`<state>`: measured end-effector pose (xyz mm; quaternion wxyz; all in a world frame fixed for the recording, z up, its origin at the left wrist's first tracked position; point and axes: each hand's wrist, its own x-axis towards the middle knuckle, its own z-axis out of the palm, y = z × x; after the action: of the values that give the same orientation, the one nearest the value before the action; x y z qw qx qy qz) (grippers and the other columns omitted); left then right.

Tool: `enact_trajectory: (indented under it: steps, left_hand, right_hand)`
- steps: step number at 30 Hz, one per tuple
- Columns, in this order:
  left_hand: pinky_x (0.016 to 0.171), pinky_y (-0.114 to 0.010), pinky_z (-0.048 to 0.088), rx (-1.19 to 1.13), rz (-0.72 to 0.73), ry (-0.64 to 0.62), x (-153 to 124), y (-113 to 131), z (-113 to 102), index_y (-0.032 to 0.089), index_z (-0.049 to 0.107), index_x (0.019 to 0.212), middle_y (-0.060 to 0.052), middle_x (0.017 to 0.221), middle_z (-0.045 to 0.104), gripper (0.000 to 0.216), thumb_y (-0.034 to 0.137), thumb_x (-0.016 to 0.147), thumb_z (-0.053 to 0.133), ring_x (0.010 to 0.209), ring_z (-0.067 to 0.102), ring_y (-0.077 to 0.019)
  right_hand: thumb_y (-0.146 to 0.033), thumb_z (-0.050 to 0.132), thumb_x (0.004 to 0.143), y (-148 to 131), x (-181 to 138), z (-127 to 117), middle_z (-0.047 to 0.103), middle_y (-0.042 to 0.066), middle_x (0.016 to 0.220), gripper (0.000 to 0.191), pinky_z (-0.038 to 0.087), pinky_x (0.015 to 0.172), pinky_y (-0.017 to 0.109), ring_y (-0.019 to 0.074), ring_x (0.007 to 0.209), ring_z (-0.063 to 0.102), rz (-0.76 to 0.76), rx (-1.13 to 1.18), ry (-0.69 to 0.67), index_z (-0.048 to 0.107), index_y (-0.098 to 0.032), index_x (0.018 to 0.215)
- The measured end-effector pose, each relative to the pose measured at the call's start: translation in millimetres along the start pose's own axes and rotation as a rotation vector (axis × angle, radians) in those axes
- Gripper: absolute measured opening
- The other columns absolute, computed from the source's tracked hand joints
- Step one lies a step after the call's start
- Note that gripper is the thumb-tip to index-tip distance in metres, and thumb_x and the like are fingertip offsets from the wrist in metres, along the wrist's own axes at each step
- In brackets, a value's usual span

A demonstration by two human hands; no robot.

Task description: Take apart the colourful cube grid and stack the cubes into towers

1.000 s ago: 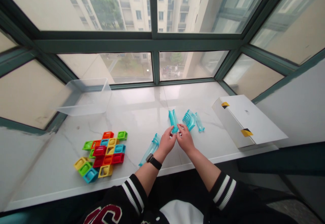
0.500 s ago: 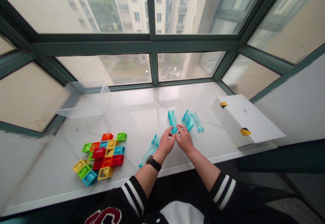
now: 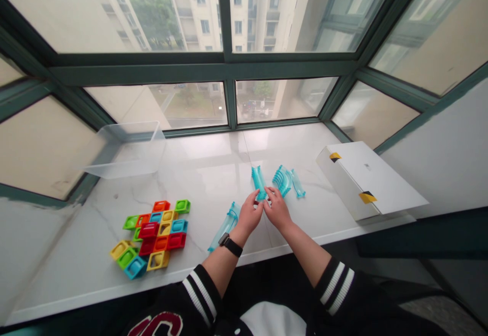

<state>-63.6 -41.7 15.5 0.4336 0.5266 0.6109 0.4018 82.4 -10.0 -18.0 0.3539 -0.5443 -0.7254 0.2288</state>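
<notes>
Both my hands meet at the near end of a clear blue straight track piece (image 3: 258, 176) on the white counter. My left hand (image 3: 250, 213) has its fingertips closed on the left side of that end. From the right, my right hand (image 3: 277, 208) grips the same end, its fingers bent over it. The part between my fingertips is hidden. Just beyond my right hand lie a curved blue track piece (image 3: 282, 179) and a slim blue track piece (image 3: 298, 183). A longer blue track piece (image 3: 224, 227) rests beside my left wrist, partly covered by it.
Several coloured cube blocks (image 3: 164, 228) lie together at the left of the counter (image 3: 202, 173). A clear plastic bin (image 3: 129, 168) stands at the back left by the window. On the right sits a white box (image 3: 369, 178) with yellow-black tabs.
</notes>
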Motion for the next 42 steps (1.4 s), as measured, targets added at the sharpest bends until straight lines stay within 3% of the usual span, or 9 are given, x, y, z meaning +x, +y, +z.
enact_trajectory:
  steps: [15, 22, 34, 42]
  left_hand:
    - [0.091, -0.037, 0.061, 0.005, -0.002, 0.004, 1.2, -2.2, 2.9, 0.026, 0.056, 0.149, -0.010, 0.152, 0.060, 0.056, 0.019, 0.093, 0.061, 0.104, 0.070, -0.0184]
    - [0.095, -0.037, 0.059, -0.050, -0.056, 0.024, -9.4, -0.2, 4.1, 0.025, 0.044, 0.157, -0.014, 0.162, 0.050, 0.067, 0.018, 0.092, 0.061, 0.107, 0.070, -0.0176]
    - [0.108, -0.042, 0.054, -0.094, -0.057, 0.004, -14.9, -11.1, 9.9, 0.027, 0.038, 0.160, -0.013, 0.165, 0.046, 0.072, 0.020, 0.092, 0.061, 0.111, 0.070, -0.0175]
    - [0.095, -0.040, 0.060, -0.050, -0.038, -0.012, -16.7, -12.0, 8.6, 0.031, 0.036, 0.161, -0.011, 0.167, 0.044, 0.073, 0.022, 0.092, 0.060, 0.112, 0.069, -0.0196]
  right_hand:
    - [-0.021, 0.052, 0.092, 0.8, -2.3, -1.7, 0.060, 0.016, 0.138, 0.057, 0.063, 0.096, 0.048, 0.0288, 0.118, 0.066, -0.026, -0.007, 0.015, 0.060, -0.022, 0.148]
    - [-0.023, 0.053, 0.092, 3.1, -17.3, 1.2, 0.058, 0.021, 0.147, 0.069, 0.065, 0.087, 0.051, 0.0267, 0.098, 0.070, 0.022, 0.057, 0.014, 0.041, -0.019, 0.161]
    - [-0.022, 0.055, 0.091, 8.2, -24.3, 6.9, 0.061, 0.018, 0.149, 0.074, 0.063, 0.095, 0.051, 0.0300, 0.109, 0.071, 0.040, 0.035, -0.028, 0.039, -0.020, 0.163]
    - [-0.023, 0.057, 0.091, 17.5, -28.1, 9.0, 0.059, 0.019, 0.152, 0.075, 0.062, 0.096, 0.057, 0.0319, 0.109, 0.071, 0.048, 0.062, -0.034, 0.038, -0.021, 0.164]
